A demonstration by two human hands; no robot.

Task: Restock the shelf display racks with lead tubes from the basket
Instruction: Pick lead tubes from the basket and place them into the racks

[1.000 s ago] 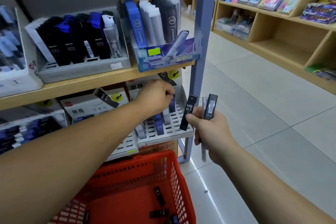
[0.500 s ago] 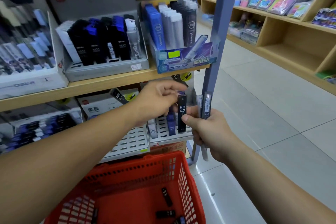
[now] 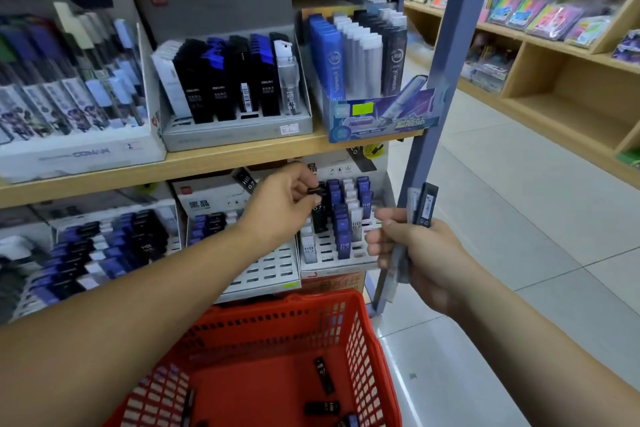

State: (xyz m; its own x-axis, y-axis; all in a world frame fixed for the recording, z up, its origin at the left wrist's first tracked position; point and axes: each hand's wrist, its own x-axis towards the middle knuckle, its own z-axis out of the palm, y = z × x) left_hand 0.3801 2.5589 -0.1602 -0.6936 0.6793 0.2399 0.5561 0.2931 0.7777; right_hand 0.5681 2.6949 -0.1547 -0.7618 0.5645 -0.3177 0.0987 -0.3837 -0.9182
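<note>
My left hand [image 3: 282, 206] pinches the top of a black lead tube [image 3: 318, 215] that stands upright in the white slotted display rack [image 3: 332, 262] on the lower shelf, beside several blue and white tubes. My right hand [image 3: 412, 250] is just right of the rack and grips a black lead tube [image 3: 426, 205] together with a clear one, both sticking up above the fist. The red basket [image 3: 360, 319] sits below the shelf with a few black tubes [image 3: 323, 374] lying on its bottom.
A second white slotted rack [image 3: 270, 270] stands left of the first. The upper wooden shelf [image 3: 207, 163] carries boxes of lead cases. A blue-grey upright post [image 3: 429, 121] rises right beside my right hand. Tiled aisle floor and wooden shelving lie to the right.
My left hand took the black HB 0.7 tube from my right hand and carried it into the rack. My right hand now holds two tubes, one fewer than before.
</note>
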